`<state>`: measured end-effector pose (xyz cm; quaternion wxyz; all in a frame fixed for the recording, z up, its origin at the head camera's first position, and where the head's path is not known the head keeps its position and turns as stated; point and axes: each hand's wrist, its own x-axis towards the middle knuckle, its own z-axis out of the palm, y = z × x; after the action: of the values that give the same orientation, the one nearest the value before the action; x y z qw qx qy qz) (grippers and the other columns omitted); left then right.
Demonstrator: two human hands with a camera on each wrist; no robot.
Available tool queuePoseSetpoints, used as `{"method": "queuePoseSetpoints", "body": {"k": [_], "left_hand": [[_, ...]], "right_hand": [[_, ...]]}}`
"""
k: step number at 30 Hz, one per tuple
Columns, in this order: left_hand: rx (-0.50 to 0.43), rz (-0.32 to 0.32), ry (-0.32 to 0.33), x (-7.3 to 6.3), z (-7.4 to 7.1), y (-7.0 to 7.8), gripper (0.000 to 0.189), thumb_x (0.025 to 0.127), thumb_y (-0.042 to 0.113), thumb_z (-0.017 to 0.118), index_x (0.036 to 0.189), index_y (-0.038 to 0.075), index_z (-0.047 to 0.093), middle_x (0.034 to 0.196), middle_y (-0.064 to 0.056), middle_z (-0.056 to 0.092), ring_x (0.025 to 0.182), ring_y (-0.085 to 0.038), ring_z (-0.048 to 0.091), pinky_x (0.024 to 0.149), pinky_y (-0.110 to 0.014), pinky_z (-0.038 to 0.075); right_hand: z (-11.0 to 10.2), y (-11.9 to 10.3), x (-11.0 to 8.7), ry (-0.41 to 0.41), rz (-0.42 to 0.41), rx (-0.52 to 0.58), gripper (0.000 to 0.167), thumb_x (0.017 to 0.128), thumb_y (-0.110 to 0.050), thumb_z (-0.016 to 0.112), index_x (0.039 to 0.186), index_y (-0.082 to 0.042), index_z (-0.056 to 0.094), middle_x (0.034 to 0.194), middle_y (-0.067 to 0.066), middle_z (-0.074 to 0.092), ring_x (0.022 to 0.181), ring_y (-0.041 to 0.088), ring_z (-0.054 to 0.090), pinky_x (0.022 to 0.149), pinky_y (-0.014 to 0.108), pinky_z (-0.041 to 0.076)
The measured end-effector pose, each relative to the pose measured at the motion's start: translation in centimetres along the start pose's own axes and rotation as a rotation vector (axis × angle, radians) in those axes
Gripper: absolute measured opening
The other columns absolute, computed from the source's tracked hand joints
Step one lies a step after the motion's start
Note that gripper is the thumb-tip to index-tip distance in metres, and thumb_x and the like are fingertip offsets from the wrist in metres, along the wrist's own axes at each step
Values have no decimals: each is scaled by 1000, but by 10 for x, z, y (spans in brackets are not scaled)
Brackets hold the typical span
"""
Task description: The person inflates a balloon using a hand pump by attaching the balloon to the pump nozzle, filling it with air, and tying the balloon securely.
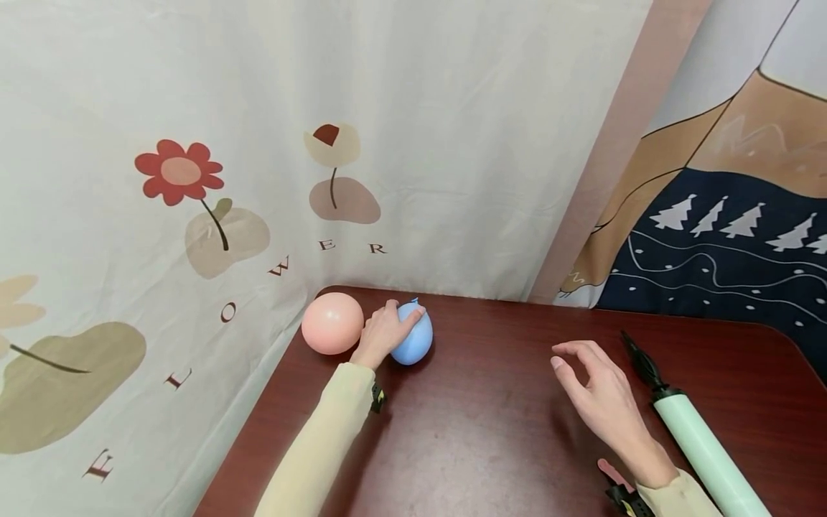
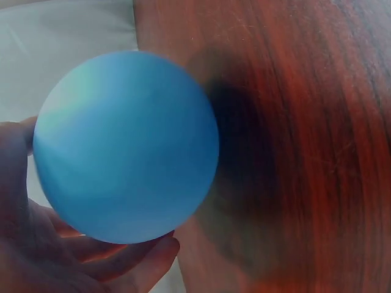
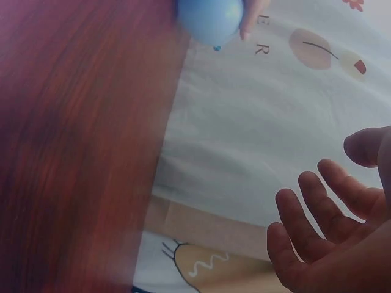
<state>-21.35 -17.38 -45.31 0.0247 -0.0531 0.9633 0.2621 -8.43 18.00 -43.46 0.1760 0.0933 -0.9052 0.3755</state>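
My left hand (image 1: 385, 330) grips a small blue balloon (image 1: 413, 337), its thumb across the top near the knot. In the left wrist view the round blue balloon (image 2: 128, 146) covers much of the hand, and fingers curl around its lower side. Just left of that hand a larger pink balloon (image 1: 332, 323) rests on the table. My right hand (image 1: 604, 395) hovers over the right part of the table, its fingers loosely bent and holding nothing. Beside it lies a pale green hand pump (image 1: 707, 449) with a black nozzle.
The dark red-brown wooden table (image 1: 478, 416) meets a white curtain (image 1: 452, 143) with flower prints and letters at its back and left. A dark blue and tan printed cloth (image 1: 717, 237) hangs at the back right. Straps with small devices sit on both wrists.
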Motion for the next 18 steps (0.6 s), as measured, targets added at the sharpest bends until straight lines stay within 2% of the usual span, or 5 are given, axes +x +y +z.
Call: {"method": "queuePoseSetpoints", "body": {"k": [4,8,13,18], "left_hand": [[-11,25,32,-3,1,-1,87,96,71,51,149,3,47,147,-23,51,129,-46,53,104,-61,44],[-22,99,111,-9,1,1,86,96,69,55,151,3,46,153,-21,44,139,-42,45,109,-62,40],[3,248,210,-21,5,7,81,96,63,59,151,5,48,160,-19,36,151,-39,29,115,-66,31],[35,419,252,-36,12,15,77,93,59,66,150,9,50,163,-16,33,155,-40,19,116,-71,22]], "right_hand": [[-4,4,-4,-9,14,-6,20,103,-22,64,120,-13,70,121,3,65,104,23,61,80,31,46],[-11,7,-8,-10,25,-23,22,103,-23,65,121,-12,69,121,5,66,106,25,62,80,33,48],[-23,14,-10,-4,32,-45,23,102,-22,66,121,-9,69,121,9,66,109,30,62,82,33,46],[-36,24,-12,16,43,-80,25,101,-21,67,122,-9,69,120,10,66,103,27,60,78,27,44]]}}
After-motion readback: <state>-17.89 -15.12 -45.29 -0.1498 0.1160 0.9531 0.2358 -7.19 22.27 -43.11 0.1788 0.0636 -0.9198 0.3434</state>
